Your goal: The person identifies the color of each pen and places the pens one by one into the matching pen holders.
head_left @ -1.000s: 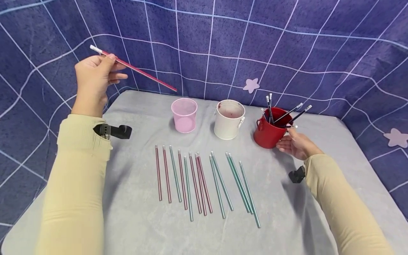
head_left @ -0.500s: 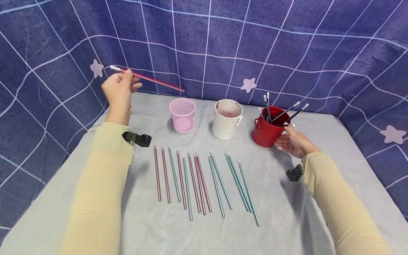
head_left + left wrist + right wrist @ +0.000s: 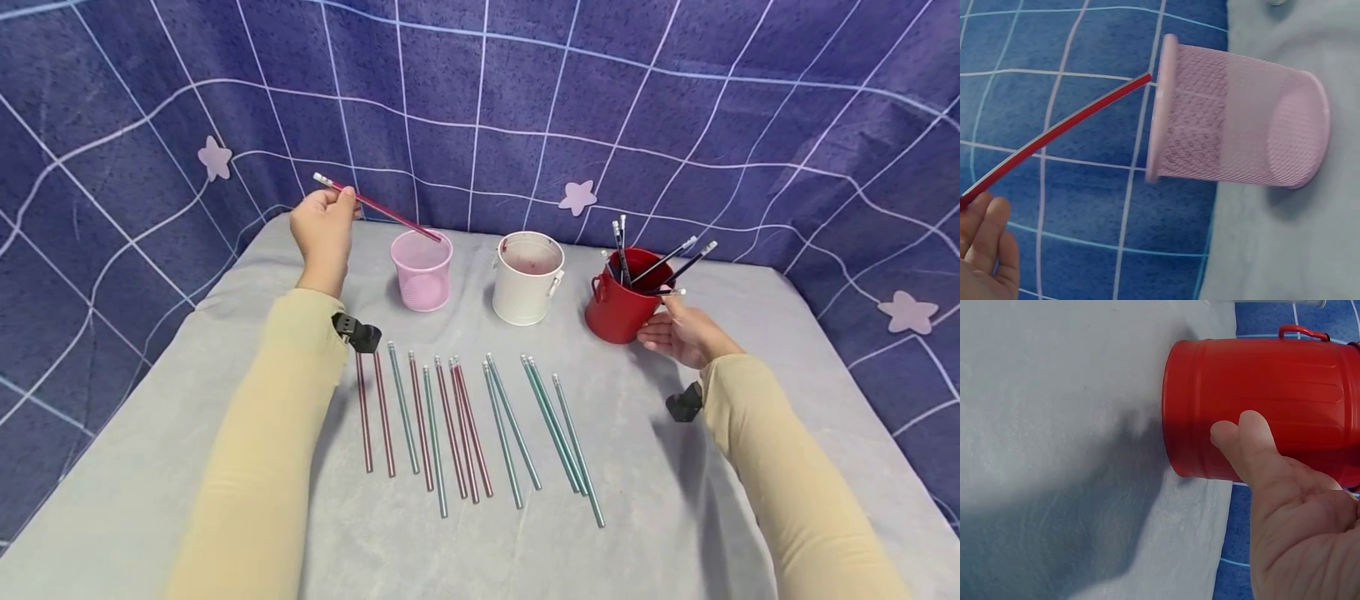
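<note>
My left hand point(image 3: 324, 229) pinches a red pencil point(image 3: 390, 212) near its white eraser end. The pencil slants down to the right, and its far end overlaps the rim of the pink mesh cup point(image 3: 422, 279); the left wrist view shows that end beside the cup's mouth. At the red bucket point(image 3: 617, 312) my right hand point(image 3: 686, 337) has its thumb up at the rim and its fingers along the outer wall. Several dark pencils point(image 3: 686, 262) with white erasers lean in that bucket, one with its eraser end right by the thumb.
Between the cup and the red bucket stands a white bucket point(image 3: 525, 292). Several dark red pencils point(image 3: 382, 417) and teal pencils point(image 3: 558, 425) lie in a loose row on the grey cloth point(image 3: 525, 558). Behind the table hangs a blue grid-patterned curtain point(image 3: 450, 92).
My left hand has come right and down with the red pencil, from the upper left to beside the pink cup. The right hand has stayed at the red bucket.
</note>
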### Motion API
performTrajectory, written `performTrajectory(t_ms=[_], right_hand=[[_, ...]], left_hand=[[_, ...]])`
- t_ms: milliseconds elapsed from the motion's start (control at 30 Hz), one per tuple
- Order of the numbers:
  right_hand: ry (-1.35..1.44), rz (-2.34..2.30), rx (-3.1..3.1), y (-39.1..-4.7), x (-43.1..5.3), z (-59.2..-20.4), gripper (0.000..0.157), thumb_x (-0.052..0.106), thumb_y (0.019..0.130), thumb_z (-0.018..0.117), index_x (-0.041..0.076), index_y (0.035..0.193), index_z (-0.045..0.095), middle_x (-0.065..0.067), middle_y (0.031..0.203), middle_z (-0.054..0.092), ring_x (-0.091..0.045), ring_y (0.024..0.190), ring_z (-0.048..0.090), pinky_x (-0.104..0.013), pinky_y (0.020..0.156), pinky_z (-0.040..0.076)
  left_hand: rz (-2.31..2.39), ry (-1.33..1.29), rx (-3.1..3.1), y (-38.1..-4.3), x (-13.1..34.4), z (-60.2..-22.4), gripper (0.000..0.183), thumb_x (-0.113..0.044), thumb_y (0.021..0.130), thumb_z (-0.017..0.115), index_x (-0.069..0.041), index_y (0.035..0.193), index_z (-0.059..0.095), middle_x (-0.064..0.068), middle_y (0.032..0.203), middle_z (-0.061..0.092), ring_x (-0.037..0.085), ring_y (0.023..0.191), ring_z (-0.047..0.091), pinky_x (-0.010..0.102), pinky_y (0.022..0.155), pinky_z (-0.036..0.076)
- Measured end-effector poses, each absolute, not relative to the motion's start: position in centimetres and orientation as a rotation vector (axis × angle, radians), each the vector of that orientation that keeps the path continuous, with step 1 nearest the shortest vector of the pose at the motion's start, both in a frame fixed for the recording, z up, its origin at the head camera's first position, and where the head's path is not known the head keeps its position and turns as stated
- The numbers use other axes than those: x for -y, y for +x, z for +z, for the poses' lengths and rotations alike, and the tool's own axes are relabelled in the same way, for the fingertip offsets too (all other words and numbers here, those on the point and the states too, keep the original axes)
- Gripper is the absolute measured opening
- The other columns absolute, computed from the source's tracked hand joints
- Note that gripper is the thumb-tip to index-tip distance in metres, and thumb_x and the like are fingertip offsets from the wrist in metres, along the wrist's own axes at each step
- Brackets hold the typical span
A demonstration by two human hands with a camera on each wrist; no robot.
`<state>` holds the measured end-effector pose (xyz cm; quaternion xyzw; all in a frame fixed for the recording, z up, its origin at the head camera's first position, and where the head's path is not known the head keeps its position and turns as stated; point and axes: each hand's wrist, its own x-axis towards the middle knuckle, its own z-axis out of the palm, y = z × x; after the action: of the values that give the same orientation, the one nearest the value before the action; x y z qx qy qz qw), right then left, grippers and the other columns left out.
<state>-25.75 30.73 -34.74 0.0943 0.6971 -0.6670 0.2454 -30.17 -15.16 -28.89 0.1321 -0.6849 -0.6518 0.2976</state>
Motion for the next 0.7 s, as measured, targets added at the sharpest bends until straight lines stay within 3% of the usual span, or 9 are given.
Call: performTrajectory(t_ms=[167,467,700], right_hand=[[0.25,-1.82,-1.906,-25.7,-30.9,-34.8,0.067,0.042,0.103,0.021,-0.02,0.125,0.032,-0.001,0.081,0.065,-0.009,0.078,0.065,-0.021,0.074,0.056],[0.261,-1.826,-1.9,-25.9,-30.9,-34.9,0.064,0.043,0.103,0.024,-0.017,0.119,0.038,-0.001,0.08,0.066,-0.01,0.077,0.065,-0.021,0.073,0.056],[0.272,-1.827,-1.902,-25.9,-31.0,-35.0,0.063,0.043,0.103,0.025,-0.016,0.118,0.039,-0.001,0.08,0.066,-0.01,0.077,0.065,-0.021,0.073,0.056]], left_hand=[[-1.626,0.351,1.912,-30.3,14.5,-29.8,0.021,-0.012,0.095,0.059,0.008,0.098,0.066,0.022,0.099,0.069,-0.008,0.061,0.057,0.012,0.059,0.047],[-1.406,0.341,2.186,-30.4,14.0,-31.6,0.026,-0.018,0.093,0.061,0.005,0.099,0.069,0.018,0.097,0.071,-0.007,0.058,0.046,0.014,0.053,0.033],[-1.43,0.354,2.318,-30.4,13.8,-32.8,0.026,-0.02,0.092,0.061,0.004,0.099,0.069,0.018,0.099,0.071,-0.004,0.063,0.05,0.015,0.059,0.037]])
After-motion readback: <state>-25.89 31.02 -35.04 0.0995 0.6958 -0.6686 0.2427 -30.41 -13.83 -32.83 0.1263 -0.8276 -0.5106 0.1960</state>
